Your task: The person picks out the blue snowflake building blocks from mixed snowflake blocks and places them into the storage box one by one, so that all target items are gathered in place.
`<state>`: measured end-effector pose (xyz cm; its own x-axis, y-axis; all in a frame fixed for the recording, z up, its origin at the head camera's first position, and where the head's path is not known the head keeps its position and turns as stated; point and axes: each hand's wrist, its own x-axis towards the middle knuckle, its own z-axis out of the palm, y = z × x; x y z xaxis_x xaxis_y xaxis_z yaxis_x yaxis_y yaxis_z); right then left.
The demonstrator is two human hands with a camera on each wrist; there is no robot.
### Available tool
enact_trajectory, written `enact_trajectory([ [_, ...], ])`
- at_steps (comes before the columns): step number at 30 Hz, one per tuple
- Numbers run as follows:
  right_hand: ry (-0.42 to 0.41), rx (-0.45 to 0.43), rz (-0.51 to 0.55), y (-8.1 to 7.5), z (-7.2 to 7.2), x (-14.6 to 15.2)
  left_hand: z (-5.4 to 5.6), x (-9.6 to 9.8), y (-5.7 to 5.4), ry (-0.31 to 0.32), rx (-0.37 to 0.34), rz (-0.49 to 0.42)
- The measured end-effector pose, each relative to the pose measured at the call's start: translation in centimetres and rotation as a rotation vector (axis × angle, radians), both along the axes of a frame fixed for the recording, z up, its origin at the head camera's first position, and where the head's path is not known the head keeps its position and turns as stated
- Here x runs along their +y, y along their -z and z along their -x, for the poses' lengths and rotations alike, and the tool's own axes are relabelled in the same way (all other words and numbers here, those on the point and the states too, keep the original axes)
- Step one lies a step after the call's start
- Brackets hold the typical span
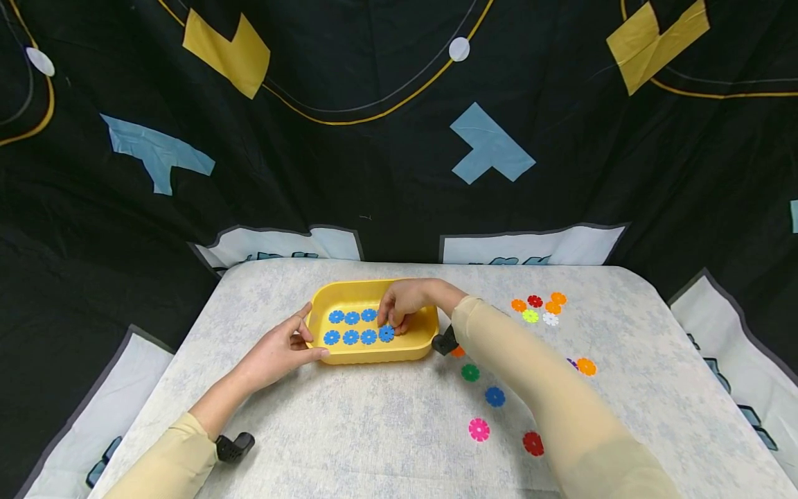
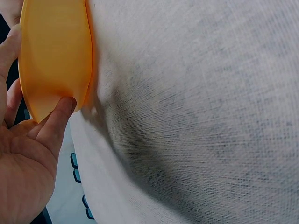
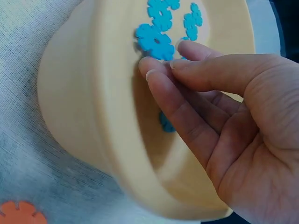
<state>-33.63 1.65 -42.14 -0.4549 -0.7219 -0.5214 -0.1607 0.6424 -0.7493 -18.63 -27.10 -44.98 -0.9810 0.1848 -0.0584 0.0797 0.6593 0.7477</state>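
A yellow plastic tray (image 1: 374, 357) stands on the table, with blue flower-shaped discs (image 1: 351, 337) laid in two rows on its floor. My left hand (image 1: 283, 350) grips the tray's left end; in the left wrist view its thumb presses the outer wall (image 2: 58, 51). Inside the tray's right half is my right hand (image 1: 405, 303), fingers curled and pointing down. Its fingertips pinch the edge of a blue disc (image 3: 155, 42) at the end of the near row. Beneath that hand, another blue disc (image 3: 166, 122) is partly hidden by the fingers.
Loose discs lie right of the tray: green (image 1: 470, 373), blue (image 1: 495, 396), pink (image 1: 479, 430), red (image 1: 533, 443) and orange (image 1: 586, 366). A mixed cluster, with a lime disc (image 1: 530, 316), sits farther back. My right forearm crosses above the table. A black curtain (image 1: 399, 194) hangs behind.
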Motion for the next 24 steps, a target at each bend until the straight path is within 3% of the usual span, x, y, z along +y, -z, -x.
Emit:
enact_trajectory([
  [11, 0.026, 0.021, 0.075, -1.8, 0.6, 1.8, -0.1, 0.0, 0.1, 0.006, 0.012, 0.002],
  [24, 0.059, 0.056, 0.147, -4.4, 0.1, 4.3, -0.1, 0.0, -0.1, 0.001, 0.007, -0.005],
])
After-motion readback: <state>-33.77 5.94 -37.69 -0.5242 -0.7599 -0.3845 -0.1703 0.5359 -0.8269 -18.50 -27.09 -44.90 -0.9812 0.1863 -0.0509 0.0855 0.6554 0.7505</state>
